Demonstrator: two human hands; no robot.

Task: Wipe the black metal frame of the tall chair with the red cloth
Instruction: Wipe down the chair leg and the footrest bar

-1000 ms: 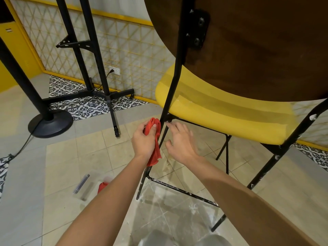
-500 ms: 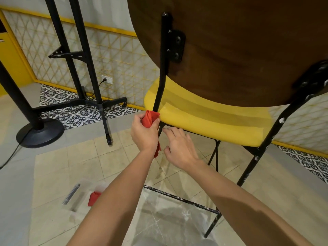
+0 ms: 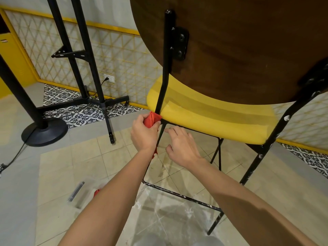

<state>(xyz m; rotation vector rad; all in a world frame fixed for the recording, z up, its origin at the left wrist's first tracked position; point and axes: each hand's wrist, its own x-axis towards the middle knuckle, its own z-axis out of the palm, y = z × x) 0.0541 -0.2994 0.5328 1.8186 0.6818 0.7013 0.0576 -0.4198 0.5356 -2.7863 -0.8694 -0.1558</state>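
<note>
The tall chair has a yellow seat, a dark wooden backrest and a black metal frame. My left hand grips the red cloth around the frame's left rear upright, just at the seat's edge. A tail of the cloth hangs below my wrist. My right hand hovers beside the same leg under the seat, fingers relaxed and spread, holding nothing. The lower footrest bar is flecked with white paint.
A black stand on crossed feet rises at the left by the tiled wall. A round black base with a pole sits further left, a cable running from it. A clear plastic packet lies on the floor tiles near my left forearm.
My left hand has slid the red cloth up the chair's left upright, from below the seat to the seat's edge. My right hand followed upward beside it.
</note>
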